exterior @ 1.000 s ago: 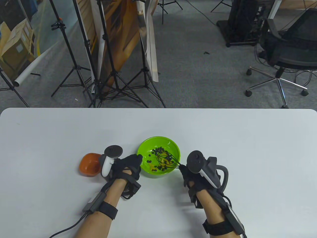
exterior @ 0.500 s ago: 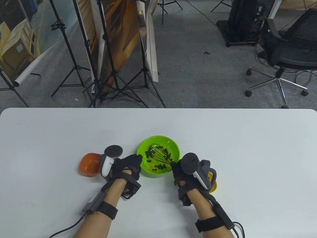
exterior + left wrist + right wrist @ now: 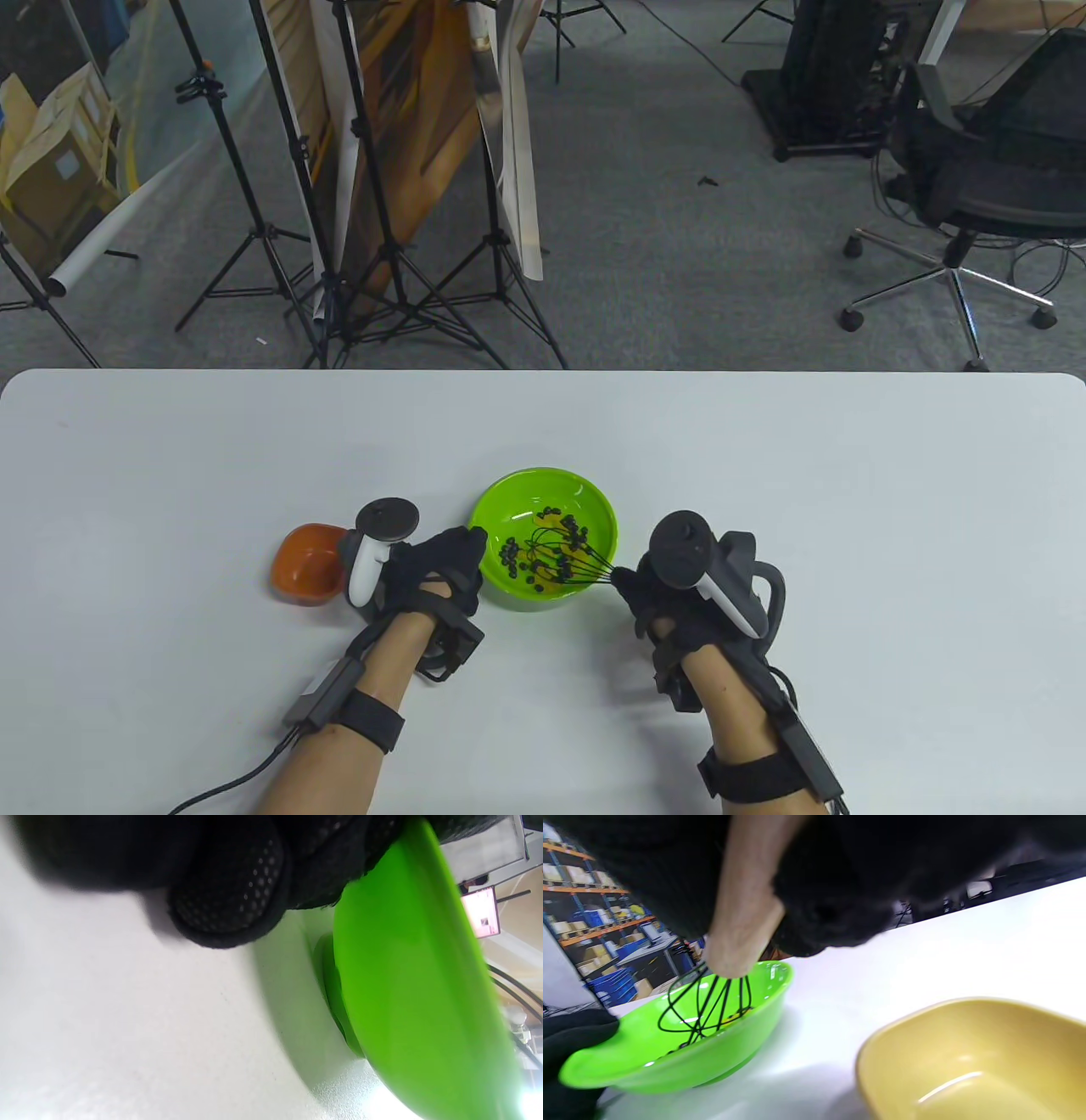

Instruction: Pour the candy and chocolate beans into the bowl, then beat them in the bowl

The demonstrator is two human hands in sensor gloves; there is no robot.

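A green bowl [image 3: 585,497] sits at the table's middle, holding dark chocolate beans [image 3: 512,553] and some yellow candy. A black wire whisk [image 3: 564,556] dips into the bowl from its right side. My right hand [image 3: 649,594] grips the whisk's pale handle [image 3: 742,912], seen close in the right wrist view above the wires [image 3: 704,1005]. My left hand [image 3: 445,560] grips the bowl's left rim, its fingers [image 3: 229,899] against the green wall [image 3: 407,984] in the left wrist view.
An orange dish [image 3: 304,564] lies left of my left hand. A yellow dish [image 3: 967,1065] sits under my right hand, hidden in the table view. The white table [image 3: 764,441] stretches wide on all sides; tripods and a chair stand on the floor beyond.
My right hand swung left over the bowl and then back to the right, dragging the whisk through the beans, which shifted inside. The left hand stayed on the rim.
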